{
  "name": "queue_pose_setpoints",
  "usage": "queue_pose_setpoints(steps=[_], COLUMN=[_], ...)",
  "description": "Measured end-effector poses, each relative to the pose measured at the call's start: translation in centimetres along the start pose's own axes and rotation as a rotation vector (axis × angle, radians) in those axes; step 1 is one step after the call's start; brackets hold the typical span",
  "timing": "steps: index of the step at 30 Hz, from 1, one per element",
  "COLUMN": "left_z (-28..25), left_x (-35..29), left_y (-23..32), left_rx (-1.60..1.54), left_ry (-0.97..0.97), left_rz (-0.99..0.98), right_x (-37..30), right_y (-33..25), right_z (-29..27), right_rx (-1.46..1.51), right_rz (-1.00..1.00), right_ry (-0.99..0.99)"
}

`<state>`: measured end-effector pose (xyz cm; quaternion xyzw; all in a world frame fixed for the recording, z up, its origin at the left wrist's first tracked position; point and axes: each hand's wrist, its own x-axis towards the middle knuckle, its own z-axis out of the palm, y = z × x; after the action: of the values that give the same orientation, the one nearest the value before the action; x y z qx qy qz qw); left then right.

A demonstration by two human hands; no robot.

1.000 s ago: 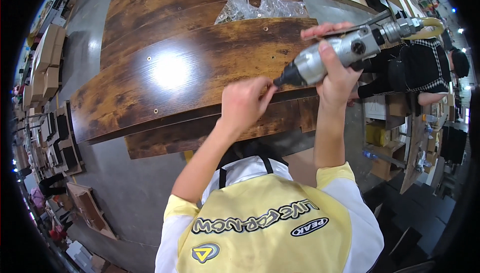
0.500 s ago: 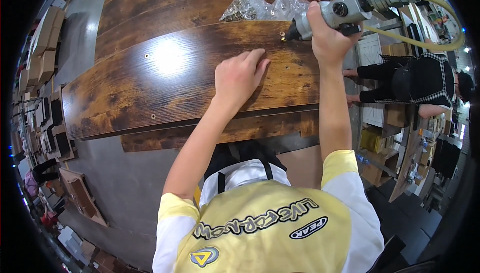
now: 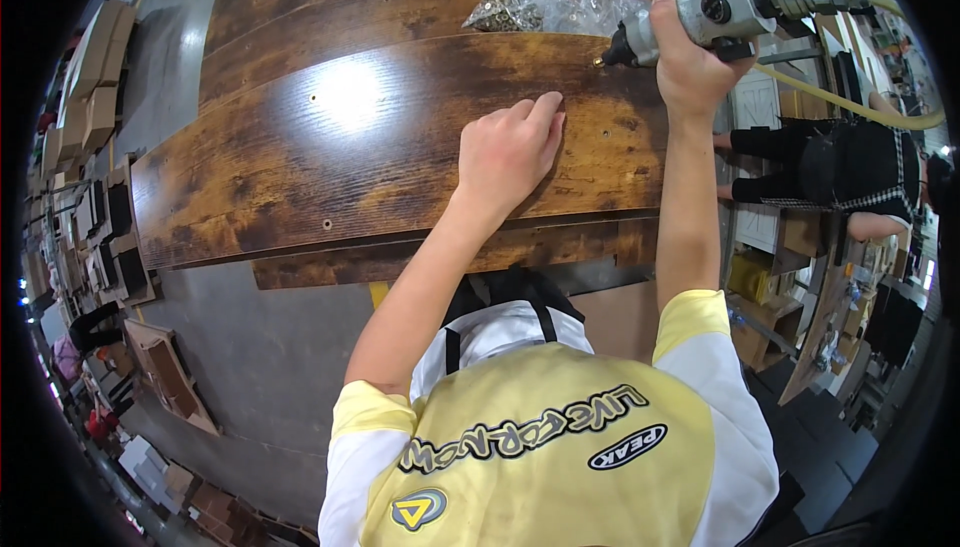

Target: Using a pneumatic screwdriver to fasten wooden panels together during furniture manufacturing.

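Observation:
My right hand [image 3: 690, 62] is wrapped round a silver air-powered driver [image 3: 715, 15], which lies nearly level over the far right of a brown wood-grain board [image 3: 420, 147]. At the driver's black nose sits a small brass insert [image 3: 598, 62], close to the board's far edge. Whether it is seated in a hole I cannot tell. My left hand [image 3: 508, 150] rests on the board nearer to me, its fingers curled and drawn together. What they hold, if anything, is hidden.
Beyond the board, clear plastic bags [image 3: 520, 2] of small metal fittings lie on more wood-grain boards [image 3: 300, 12]. A yellowish air hose [image 3: 850, 102] loops at the right. Another person [image 3: 835, 162] in dark clothes stands to the right. Stacked cartons [image 3: 95, 77] line the left.
The driver's nose now meets a brass insert; two brass pieces showed by it before, only one now. My left thumb has drawn closer to its fingers. The whole view has shifted slightly.

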<state>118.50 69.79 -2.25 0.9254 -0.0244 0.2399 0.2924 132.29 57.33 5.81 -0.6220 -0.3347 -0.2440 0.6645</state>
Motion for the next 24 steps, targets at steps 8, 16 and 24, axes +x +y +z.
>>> queue_pose_setpoints(steps=[8,16,24], left_z=[0.2,0.0,0.1], left_x=[-0.1,-0.2,-0.1], left_y=[0.1,0.1,0.0], left_rx=[0.004,-0.012,0.013], left_ry=[-0.006,0.005,0.020], left_rz=[0.006,0.006,0.007], right_x=[-0.7,-1.0,-1.1], right_y=[-0.4,-0.6,-0.5], right_z=[0.9,1.2,1.1], right_rx=[0.089,0.206,0.144], right_rz=[0.251,0.298,0.269], right_ry=[0.098,0.118,0.113])
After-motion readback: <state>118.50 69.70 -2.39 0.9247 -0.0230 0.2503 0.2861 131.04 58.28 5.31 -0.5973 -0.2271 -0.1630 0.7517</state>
